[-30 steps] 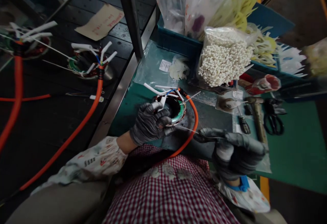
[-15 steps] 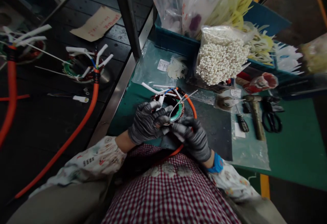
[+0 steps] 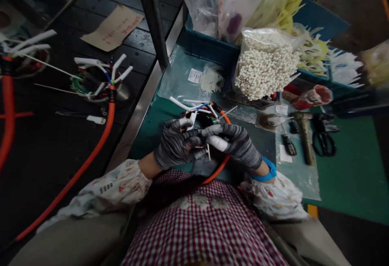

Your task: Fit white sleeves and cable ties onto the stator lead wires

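A wound motor stator point(image 3: 207, 117), a ring with copper and green showing, lies on the bench in front of me. White sleeves point(image 3: 180, 104) and an orange cable point(image 3: 224, 115) come off its far side. My left hand point(image 3: 179, 142), in a grey striped glove with bare fingertips, is closed on the near left of the ring. Against its fingertips, my right hand point(image 3: 235, 143), gloved alike, pinches a thin white cord point(image 3: 208, 152), whose end pokes out below the fingers. Both hands cover the near part of the ring.
Two similar stators sit at left, the nearer stator point(image 3: 91, 80) with its orange cable point(image 3: 100, 140). A bag of white sticks point(image 3: 264, 69) leans by a blue bin point(image 3: 209, 49). To the right lie a screwdriver point(image 3: 288, 144), a hammer point(image 3: 306, 140) and scissors point(image 3: 324, 142).
My right hand has risen from the ring's near right edge to above it, meeting my left fingertips. The cord loop over the ring is now mostly covered. My left hand has barely moved.
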Demonstrator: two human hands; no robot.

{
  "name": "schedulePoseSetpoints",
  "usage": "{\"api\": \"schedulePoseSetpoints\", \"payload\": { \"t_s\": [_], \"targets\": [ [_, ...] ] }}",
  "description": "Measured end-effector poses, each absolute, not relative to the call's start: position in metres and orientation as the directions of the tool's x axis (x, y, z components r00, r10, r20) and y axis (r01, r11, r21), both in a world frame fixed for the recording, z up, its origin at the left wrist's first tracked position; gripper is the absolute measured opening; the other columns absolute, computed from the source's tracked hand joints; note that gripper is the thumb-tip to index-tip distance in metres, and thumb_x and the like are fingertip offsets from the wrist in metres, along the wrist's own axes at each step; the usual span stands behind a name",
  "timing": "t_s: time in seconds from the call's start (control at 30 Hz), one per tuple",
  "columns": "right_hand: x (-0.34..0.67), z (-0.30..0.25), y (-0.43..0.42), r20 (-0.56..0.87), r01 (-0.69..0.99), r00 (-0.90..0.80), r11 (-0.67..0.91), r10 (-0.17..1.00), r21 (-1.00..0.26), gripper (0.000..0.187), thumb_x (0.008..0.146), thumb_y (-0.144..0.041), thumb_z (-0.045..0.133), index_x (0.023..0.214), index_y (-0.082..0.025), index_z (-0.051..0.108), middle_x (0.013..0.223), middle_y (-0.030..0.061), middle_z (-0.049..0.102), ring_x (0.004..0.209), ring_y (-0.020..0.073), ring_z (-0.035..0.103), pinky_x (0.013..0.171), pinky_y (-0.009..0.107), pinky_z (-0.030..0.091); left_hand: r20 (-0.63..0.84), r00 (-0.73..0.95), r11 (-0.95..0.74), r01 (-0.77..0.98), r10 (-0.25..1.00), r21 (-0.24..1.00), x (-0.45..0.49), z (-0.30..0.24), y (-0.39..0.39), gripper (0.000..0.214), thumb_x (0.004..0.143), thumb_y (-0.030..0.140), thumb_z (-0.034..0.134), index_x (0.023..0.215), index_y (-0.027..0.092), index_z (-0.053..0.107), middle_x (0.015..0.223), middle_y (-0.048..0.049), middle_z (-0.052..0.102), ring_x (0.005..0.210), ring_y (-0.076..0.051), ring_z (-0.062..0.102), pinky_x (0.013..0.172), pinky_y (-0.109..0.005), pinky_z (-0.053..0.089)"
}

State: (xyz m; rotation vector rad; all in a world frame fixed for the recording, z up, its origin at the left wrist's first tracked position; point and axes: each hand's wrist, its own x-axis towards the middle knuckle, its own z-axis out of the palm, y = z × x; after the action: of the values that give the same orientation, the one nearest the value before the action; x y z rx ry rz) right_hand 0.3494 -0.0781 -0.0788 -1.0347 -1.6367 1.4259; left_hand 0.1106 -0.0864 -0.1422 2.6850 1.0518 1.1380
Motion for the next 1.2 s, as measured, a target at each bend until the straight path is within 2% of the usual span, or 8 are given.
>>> {"api": "schedulePoseSetpoints", "payload": {
  "t_s": [0.1, 0.33, 0.47, 0.6, 0.83, 1.0, 1.1, 1.2],
  "targets": [
    [0.355, -0.081, -0.077, 0.064, 0.122, -0.404, 0.124, 0.913, -0.985, 0.01, 0.098, -0.03, 0.083, 0.106, -0.026, 0.088, 0.103, 0.0029, 0.088, 0.092, 0.0235, 0.084, 0.084, 0.038, 0.071, 0.615, 0.494, -0.769, 0.548, 0.615, 0.329, 0.11, -0.143, -0.084, 0.026, 0.095, 0.052, 0.078, 0.11, 0.032, 0.082, 0.112, -0.0024, 0.086, 0.117, -0.034, 0.07, 0.103, -0.054, 0.055],
    [0.354, -0.088, -0.077, 0.167, 0.158, -0.381, 0.242, 0.909, -0.957, 0.013, 0.097, -0.02, 0.079, 0.106, -0.026, 0.086, 0.101, 0.0022, 0.089, 0.087, 0.0208, 0.084, 0.079, 0.033, 0.07, 0.61, 0.49, -0.765, 0.543, 0.623, 0.346, 0.111, -0.142, -0.081, 0.025, 0.092, 0.053, 0.08, 0.104, 0.032, 0.08, 0.102, -0.0013, 0.086, 0.113, -0.035, 0.072, 0.101, -0.054, 0.056],
    [0.36, -0.105, -0.088, 0.252, 0.145, -0.479, 0.359, 0.841, -0.922, 0.01, 0.099, -0.032, 0.081, 0.107, -0.028, 0.086, 0.1, 0.0038, 0.087, 0.088, 0.0212, 0.083, 0.084, 0.034, 0.069, 0.634, 0.475, -0.764, 0.564, 0.611, 0.314, 0.114, -0.138, -0.082, 0.029, 0.096, 0.057, 0.075, 0.11, 0.033, 0.08, 0.101, 0.0002, 0.087, 0.107, -0.034, 0.075, 0.096, -0.052, 0.057],
    [0.362, -0.124, -0.105, 0.188, 0.161, -0.398, 0.27, 0.898, -0.949, 0.024, 0.102, -0.049, 0.081, 0.116, -0.031, 0.082, 0.115, 0.0029, 0.086, 0.102, 0.0221, 0.082, 0.091, 0.036, 0.068, 0.683, 0.446, -0.782, 0.542, 0.578, 0.308, 0.117, -0.133, -0.082, 0.025, 0.097, 0.054, 0.071, 0.107, 0.032, 0.078, 0.097, 0.0004, 0.087, 0.105, -0.034, 0.075, 0.093, -0.052, 0.057],
    [0.348, -0.116, -0.113, 0.188, 0.115, -0.466, 0.27, 0.865, -0.956, 0.015, 0.105, -0.042, 0.073, 0.105, -0.032, 0.085, 0.097, -0.0016, 0.085, 0.087, 0.0202, 0.081, 0.084, 0.033, 0.068, 0.668, 0.406, -0.742, 0.576, 0.623, 0.342, 0.118, -0.138, -0.087, 0.021, 0.092, 0.05, 0.077, 0.098, 0.03, 0.077, 0.096, -0.0021, 0.084, 0.109, -0.034, 0.073, 0.094, -0.053, 0.055],
    [0.309, -0.116, -0.085, 0.448, 0.238, -0.181, 0.481, 0.876, -0.844, 0.016, 0.106, -0.039, 0.064, 0.102, -0.03, 0.077, 0.102, 0.0031, 0.08, 0.096, 0.0228, 0.077, 0.094, 0.042, 0.066, 0.66, 0.336, -0.685, 0.622, 0.672, 0.38, 0.119, -0.139, -0.093, 0.021, 0.091, 0.047, 0.082, 0.093, 0.029, 0.073, 0.098, -0.004, 0.081, 0.114, -0.034, 0.071, 0.093, -0.055, 0.058],
    [0.309, -0.114, -0.072, 0.522, 0.329, 0.033, 0.484, 0.852, -0.811, 0.012, 0.109, -0.03, 0.059, 0.104, -0.029, 0.071, 0.099, 0.0017, 0.077, 0.095, 0.0205, 0.076, 0.092, 0.04, 0.066, 0.654, 0.352, -0.692, 0.617, 0.669, 0.376, 0.115, -0.142, -0.1, 0.017, 0.092, 0.037, 0.083, 0.103, 0.031, 0.072, 0.104, -0.0012, 0.083, 0.119, -0.033, 0.071, 0.101, -0.056, 0.059],
    [0.348, -0.112, -0.074, 0.544, 0.477, 0.304, 0.369, 0.782, -0.798, 0.004, 0.108, -0.03, 0.062, 0.107, -0.027, 0.066, 0.101, 0.0018, 0.075, 0.095, 0.0209, 0.074, 0.094, 0.043, 0.065, 0.579, 0.334, -0.605, 0.703, 0.744, 0.373, 0.105, -0.146, -0.118, 0.03, 0.09, 0.044, 0.086, 0.113, 0.032, 0.073, 0.133, -0.0038, 0.08, 0.137, -0.034, 0.066, 0.119, -0.06, 0.054]
  ]
}}
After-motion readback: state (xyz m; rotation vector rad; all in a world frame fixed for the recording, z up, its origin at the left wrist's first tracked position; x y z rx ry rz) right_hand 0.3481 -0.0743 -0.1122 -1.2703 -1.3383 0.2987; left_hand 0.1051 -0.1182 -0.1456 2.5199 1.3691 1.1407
